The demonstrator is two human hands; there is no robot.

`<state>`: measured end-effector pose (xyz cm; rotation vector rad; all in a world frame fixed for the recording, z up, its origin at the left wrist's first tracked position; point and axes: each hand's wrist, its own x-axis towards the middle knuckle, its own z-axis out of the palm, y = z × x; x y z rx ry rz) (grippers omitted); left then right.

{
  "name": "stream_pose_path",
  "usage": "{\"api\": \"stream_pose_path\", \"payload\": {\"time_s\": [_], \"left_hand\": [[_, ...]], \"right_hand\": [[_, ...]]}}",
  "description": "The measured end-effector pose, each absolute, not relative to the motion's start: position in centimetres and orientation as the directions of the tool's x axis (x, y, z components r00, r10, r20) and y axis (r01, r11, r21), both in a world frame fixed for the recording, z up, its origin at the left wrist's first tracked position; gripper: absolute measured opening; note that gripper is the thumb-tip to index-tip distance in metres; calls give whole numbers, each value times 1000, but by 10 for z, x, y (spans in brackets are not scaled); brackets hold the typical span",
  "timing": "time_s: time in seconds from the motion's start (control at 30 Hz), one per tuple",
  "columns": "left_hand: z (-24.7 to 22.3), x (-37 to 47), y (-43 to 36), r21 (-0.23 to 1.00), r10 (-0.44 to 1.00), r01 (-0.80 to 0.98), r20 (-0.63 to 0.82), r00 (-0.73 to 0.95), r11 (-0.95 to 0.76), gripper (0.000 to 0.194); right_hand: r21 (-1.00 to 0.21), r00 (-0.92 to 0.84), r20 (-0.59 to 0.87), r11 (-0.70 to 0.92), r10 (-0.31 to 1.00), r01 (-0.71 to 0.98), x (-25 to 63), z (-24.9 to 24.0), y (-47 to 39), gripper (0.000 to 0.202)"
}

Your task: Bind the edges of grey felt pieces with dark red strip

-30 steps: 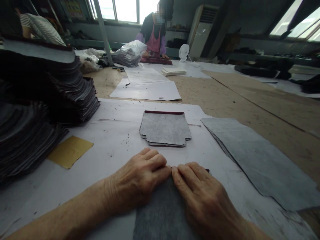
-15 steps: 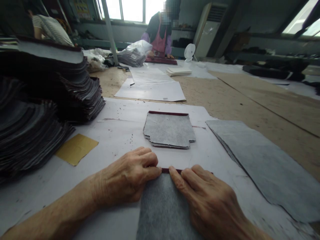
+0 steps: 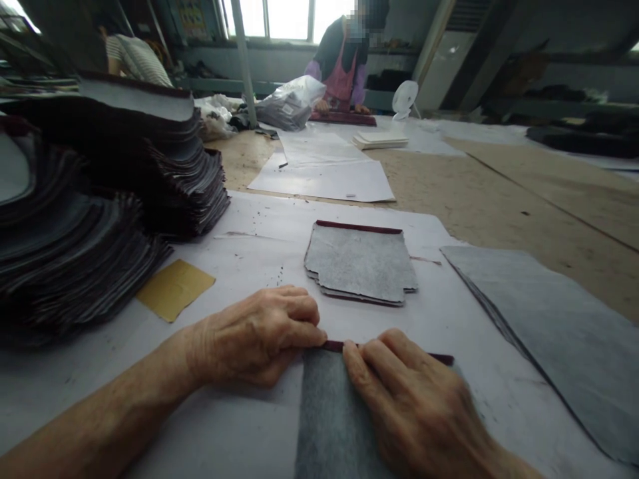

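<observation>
A grey sheet with a dark red folded strip along its far edge lies on the white paper in front of me. My left hand pinches the left end of that strip between thumb and curled fingers. My right hand lies over the sheet's right part, its bent fingertips pressing on the red strip, whose right end shows past the knuckles. Just beyond them rests a small stack of grey pieces with a red far edge.
Tall stacks of dark sheets stand at the left, beside a yellow square. Larger grey sheets lie at the right. Across the table are white papers, a small fan and a person in a pink apron.
The view has shifted, so most things appear further right. More of the red strip shows to the right of my right hand. Both hands stay at the strip.
</observation>
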<state>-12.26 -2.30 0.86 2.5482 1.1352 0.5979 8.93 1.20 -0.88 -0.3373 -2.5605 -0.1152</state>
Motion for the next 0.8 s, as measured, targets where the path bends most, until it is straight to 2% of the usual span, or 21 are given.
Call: {"api": "stream_pose_path", "payload": {"time_s": [0.13,0.47,0.53,0.6,0.7,0.8], "left_hand": [[11,-125,-22,404,740,627,254,623,-667,24],[16,-119,-28,142,685,671,175,707,-728,20],[18,-121,-29,127,695,684,164,700,-718,24],[22,-124,-30,170,714,694,184,675,-700,26],[29,-128,-33,334,759,684,214,615,-649,26],[33,-130,-35,512,809,667,99,579,-541,28]], "right_hand": [[-44,-818,533,972,217,229,93,-7,14,25],[-18,-826,507,962,244,273,91,-10,14,32],[4,-836,494,961,239,277,90,-9,14,33],[17,-841,490,962,229,272,90,-8,14,34],[29,-843,492,964,218,266,90,-7,14,32],[12,-839,496,965,223,263,90,-7,16,34]]}}
